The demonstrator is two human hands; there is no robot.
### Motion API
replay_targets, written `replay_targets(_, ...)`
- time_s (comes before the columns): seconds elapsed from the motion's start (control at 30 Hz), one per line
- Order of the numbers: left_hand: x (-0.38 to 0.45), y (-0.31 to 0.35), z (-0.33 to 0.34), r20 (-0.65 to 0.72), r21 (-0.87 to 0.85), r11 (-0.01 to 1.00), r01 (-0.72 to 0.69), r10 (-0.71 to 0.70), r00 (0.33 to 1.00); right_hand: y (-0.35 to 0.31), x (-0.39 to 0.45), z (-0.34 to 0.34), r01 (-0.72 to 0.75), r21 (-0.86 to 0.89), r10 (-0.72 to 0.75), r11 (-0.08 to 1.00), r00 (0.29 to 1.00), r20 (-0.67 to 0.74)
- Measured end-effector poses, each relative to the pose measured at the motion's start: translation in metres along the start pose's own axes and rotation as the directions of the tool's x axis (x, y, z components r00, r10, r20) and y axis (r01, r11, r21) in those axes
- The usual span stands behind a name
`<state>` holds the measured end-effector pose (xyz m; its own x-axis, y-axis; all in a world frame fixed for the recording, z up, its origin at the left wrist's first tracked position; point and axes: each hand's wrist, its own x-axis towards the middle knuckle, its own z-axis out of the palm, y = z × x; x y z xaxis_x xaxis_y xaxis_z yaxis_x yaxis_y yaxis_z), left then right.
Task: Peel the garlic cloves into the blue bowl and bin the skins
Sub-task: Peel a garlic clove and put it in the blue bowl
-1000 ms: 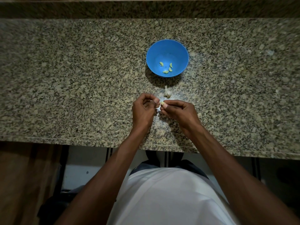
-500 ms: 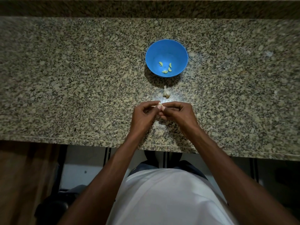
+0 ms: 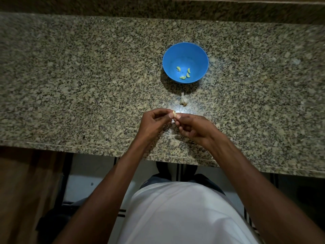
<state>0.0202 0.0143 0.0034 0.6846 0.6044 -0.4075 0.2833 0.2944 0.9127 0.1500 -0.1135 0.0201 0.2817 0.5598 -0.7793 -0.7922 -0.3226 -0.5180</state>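
A blue bowl point(image 3: 185, 53) stands on the speckled granite counter point(image 3: 88, 85) with several peeled yellowish cloves point(image 3: 182, 77) inside. Just in front of it lies a small piece of garlic bulb point(image 3: 183, 100) in its papery skin. Nearer the counter's front edge, my left hand point(image 3: 154, 123) and my right hand point(image 3: 193, 128) meet fingertip to fingertip. Between them they pinch one garlic clove point(image 3: 174, 113), mostly hidden by the fingers. A scrap of pale skin shows below the fingertips.
The granite counter runs left and right with a raised back ledge point(image 3: 158, 7). Its front edge point(image 3: 70, 149) is close to my body. Below it are a wooden panel at the left and a pale floor.
Both hands have stayed together on the clove, shifting slightly and working it between the fingertips. The bowl and the garlic piece have not moved.
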Motion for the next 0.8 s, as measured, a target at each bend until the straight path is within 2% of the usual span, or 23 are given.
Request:
replay_targets(0.1,-0.001,-0.001,0.002,-0.023,-0.032,0.999,0.008,-0.009,1.000,-0.002,-0.002,0.003,-0.093,0.126,0.092,0.988,0.996,0.020)
replay_targets(0.23,-0.004,-0.002,0.010,-0.103,-0.113,0.993,0.023,-0.035,0.994,0.000,-0.002,0.006,-0.074,0.197,0.069,0.978,0.997,0.030)
replay_targets(0.33,-0.006,-0.003,0.013,-0.124,-0.119,0.993,0.020,-0.035,0.992,0.002,-0.001,0.005,-0.028,0.153,0.025,0.988,0.999,0.028)
replay_targets(0.43,-0.008,-0.002,0.012,-0.083,-0.116,0.993,0.028,-0.038,0.996,0.001,-0.003,0.003,0.017,0.067,-0.019,0.998,1.000,0.020)
replay_targets(0.63,-0.008,0.004,0.008,0.010,0.046,0.994,-0.097,0.096,0.995,-0.003,-0.008,-0.003,0.149,-0.051,-0.148,0.987,0.988,0.039)
replay_targets(0.8,-0.010,0.010,0.006,0.078,0.066,0.988,-0.137,0.132,0.988,-0.006,-0.010,-0.009,0.195,-0.052,-0.192,0.980,0.980,0.053)
